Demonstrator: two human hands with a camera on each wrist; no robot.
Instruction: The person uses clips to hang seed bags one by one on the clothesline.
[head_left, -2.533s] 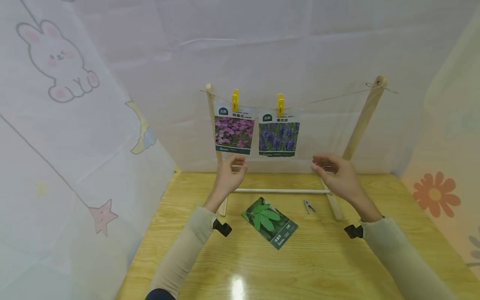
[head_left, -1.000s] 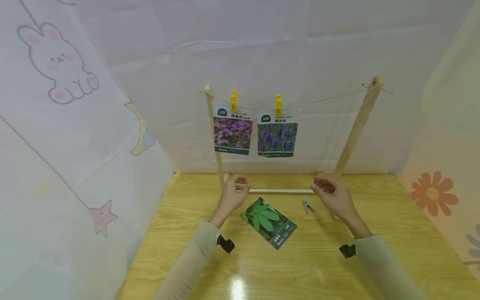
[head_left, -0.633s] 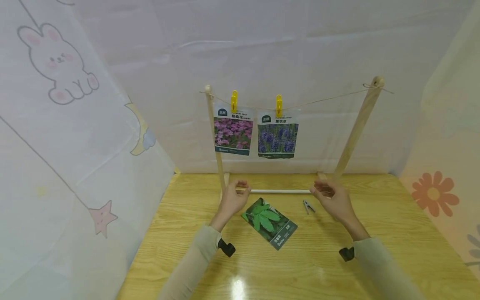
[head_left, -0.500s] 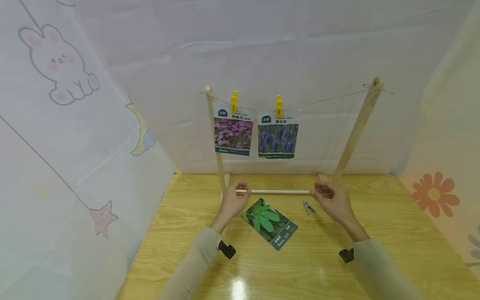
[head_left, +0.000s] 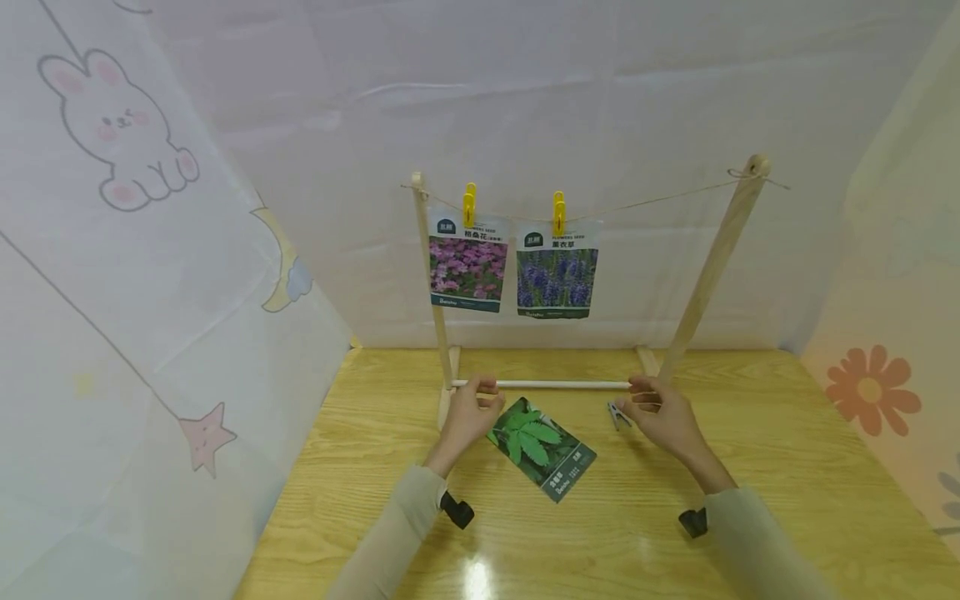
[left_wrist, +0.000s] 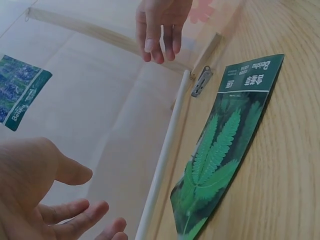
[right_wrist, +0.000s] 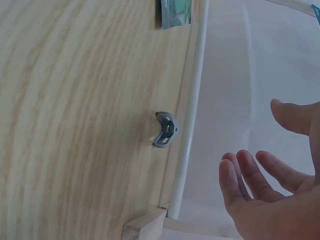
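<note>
A seed packet with a green leaf picture [head_left: 534,442] lies flat on the table. My left hand [head_left: 468,412] hovers beside its upper left corner, fingers loosely bent and holding nothing. To the packet's right lies a grey clothespin [head_left: 618,414]. My right hand [head_left: 663,417] is above and just right of that clothespin; in the right wrist view, thumb and fingers stand apart with nothing between them. Two seed packets hang from a string under yellow clothespins: a pink flower packet [head_left: 468,271] on the left and a purple flower packet [head_left: 557,279] beside it.
The string [head_left: 660,198] runs between a left wooden post [head_left: 439,333] and a right wooden post [head_left: 712,267]. A white rod [head_left: 562,384] joins their feet low over the wooden table [head_left: 600,542]. Printed cloth [head_left: 637,100] encloses the table on three sides.
Both hands have come down from beside the hanging packets towards the table. The hanging packets, the leaf packet and the grey clothespin stay in place.
</note>
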